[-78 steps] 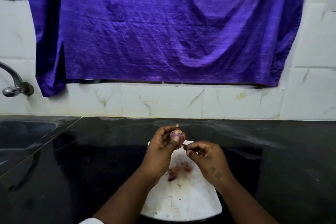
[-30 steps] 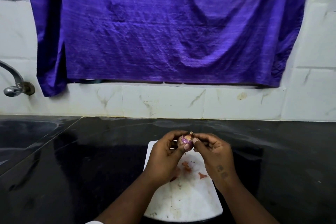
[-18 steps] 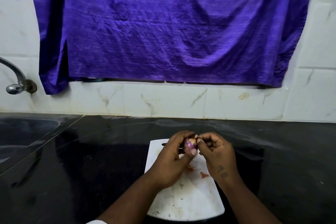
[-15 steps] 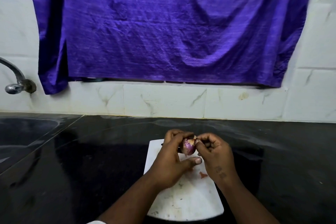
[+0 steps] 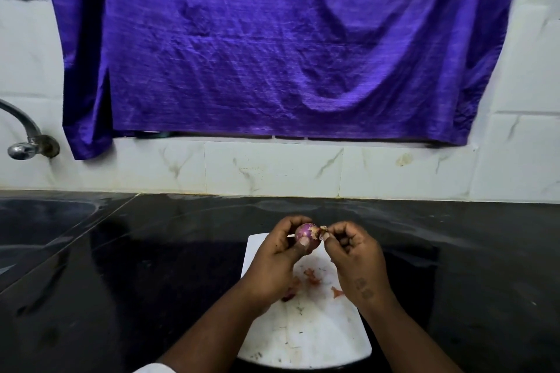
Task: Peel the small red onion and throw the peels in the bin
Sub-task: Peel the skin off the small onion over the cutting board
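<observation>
left hand (image 5: 280, 254): fingers curled round onion (image 5: 306, 235), held over board (image 5: 306, 339)
right hand (image 5: 353, 254): pinching skin flap (image 5: 323, 230) at the onion's tip, probably dry peel
peels (image 5: 312, 277): scraps on board, desk (image 5: 151, 266) beneath
risk: flap tears short; scraps missed; bin unseen

The person is wearing a white sleeve (image 5: 154, 369), showing only as a sliver at the bottom edge on the left arm, both forearms are running bare down to the left hand (image 5: 274, 260) and right hand (image 5: 354, 257), and the right one is bearing two small dark marks (image 5: 363, 288) near its wrist
</observation>
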Action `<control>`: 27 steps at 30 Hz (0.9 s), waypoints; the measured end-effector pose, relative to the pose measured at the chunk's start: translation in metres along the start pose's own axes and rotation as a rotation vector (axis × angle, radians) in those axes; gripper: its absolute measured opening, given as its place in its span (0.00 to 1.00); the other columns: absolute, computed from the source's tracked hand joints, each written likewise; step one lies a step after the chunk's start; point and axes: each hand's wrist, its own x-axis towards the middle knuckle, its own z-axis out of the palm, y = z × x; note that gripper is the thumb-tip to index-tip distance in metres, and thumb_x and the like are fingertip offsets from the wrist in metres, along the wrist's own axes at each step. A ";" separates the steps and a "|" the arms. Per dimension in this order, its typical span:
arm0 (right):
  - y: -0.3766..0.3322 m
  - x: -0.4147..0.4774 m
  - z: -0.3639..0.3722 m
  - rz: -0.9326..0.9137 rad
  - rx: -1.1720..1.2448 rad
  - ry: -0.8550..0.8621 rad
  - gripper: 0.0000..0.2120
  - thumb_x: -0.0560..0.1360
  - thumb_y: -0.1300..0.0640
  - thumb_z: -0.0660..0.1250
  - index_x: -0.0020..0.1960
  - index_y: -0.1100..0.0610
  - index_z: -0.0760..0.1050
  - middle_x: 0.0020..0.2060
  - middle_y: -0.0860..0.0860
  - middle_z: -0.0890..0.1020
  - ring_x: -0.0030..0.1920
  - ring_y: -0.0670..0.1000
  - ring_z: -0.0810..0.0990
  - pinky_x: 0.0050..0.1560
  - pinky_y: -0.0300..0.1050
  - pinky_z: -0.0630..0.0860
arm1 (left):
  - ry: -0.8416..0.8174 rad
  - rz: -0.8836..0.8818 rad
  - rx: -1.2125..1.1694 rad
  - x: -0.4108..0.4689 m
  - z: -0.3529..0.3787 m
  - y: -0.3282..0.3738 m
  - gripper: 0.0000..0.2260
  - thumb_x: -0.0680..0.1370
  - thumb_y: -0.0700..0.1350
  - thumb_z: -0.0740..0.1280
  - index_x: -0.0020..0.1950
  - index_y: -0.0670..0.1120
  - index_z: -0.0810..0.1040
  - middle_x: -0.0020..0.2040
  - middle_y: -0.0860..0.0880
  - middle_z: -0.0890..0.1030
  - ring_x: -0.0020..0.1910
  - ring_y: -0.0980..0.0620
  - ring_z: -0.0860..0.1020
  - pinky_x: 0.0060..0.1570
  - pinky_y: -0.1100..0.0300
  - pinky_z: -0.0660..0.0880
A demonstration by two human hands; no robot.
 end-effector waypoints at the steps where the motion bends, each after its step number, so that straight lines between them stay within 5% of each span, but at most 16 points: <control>1: -0.001 0.000 0.000 0.000 -0.003 0.001 0.07 0.77 0.64 0.71 0.41 0.55 0.81 0.36 0.56 0.83 0.30 0.44 0.77 0.28 0.37 0.74 | -0.004 -0.006 -0.004 0.001 0.000 0.000 0.11 0.84 0.40 0.65 0.66 0.48 0.78 0.60 0.49 0.84 0.56 0.56 0.84 0.59 0.58 0.80; 7: 0.000 0.001 0.000 -0.032 -0.049 0.015 0.07 0.75 0.63 0.72 0.41 0.53 0.81 0.37 0.51 0.84 0.34 0.43 0.80 0.36 0.33 0.75 | 0.003 -0.030 0.056 -0.001 0.000 0.000 0.12 0.87 0.42 0.60 0.67 0.49 0.78 0.59 0.48 0.85 0.55 0.53 0.83 0.58 0.56 0.80; 20: 0.006 0.002 -0.001 -0.048 -0.076 0.011 0.07 0.75 0.64 0.71 0.42 0.53 0.82 0.40 0.52 0.85 0.38 0.48 0.83 0.37 0.35 0.78 | -0.005 -0.055 0.071 -0.005 0.001 0.006 0.16 0.89 0.44 0.54 0.62 0.44 0.82 0.47 0.51 0.84 0.42 0.58 0.77 0.45 0.61 0.76; 27: -0.003 0.001 -0.001 0.105 0.201 -0.086 0.10 0.79 0.62 0.68 0.49 0.50 0.86 0.44 0.52 0.88 0.43 0.59 0.86 0.42 0.56 0.83 | 0.027 -0.106 0.029 -0.003 -0.002 0.006 0.14 0.89 0.47 0.54 0.60 0.46 0.78 0.43 0.53 0.82 0.42 0.52 0.72 0.45 0.56 0.72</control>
